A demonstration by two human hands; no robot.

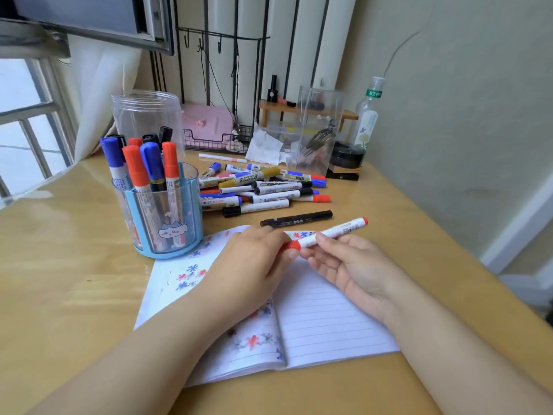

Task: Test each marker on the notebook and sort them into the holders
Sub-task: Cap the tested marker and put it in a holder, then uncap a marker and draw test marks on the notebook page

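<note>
Red caps both ends of the white marker that the two hands hold above the open notebook; the left hand lies knuckles up over the left page, its fingers curled round the red cap at the marker's near end, while the right hand is turned palm up, thumb and forefinger pinching the white barrel just beside that cap, the remaining fingers loosely curled beneath; the marker slants up and to the right, its far red end clear of both hands.

Lined pages of the notebook lie flat on the wooden desk; the left page bears small red and blue scribbled blots, the right page shows only its ruled lines where visible.

Just left of the notebook stands a blue-framed clear holder with a cartoon cat on its front, holding upright markers with red, blue and black caps; behind it stands a clear plastic jar; further right, near the wall, a clear rectangular holder stands with dark items inside that cannot be made out.

Between the holders, a loose pile of markers lies on the desk; a black pen lies apart, just beyond the notebook's top edge.
</note>
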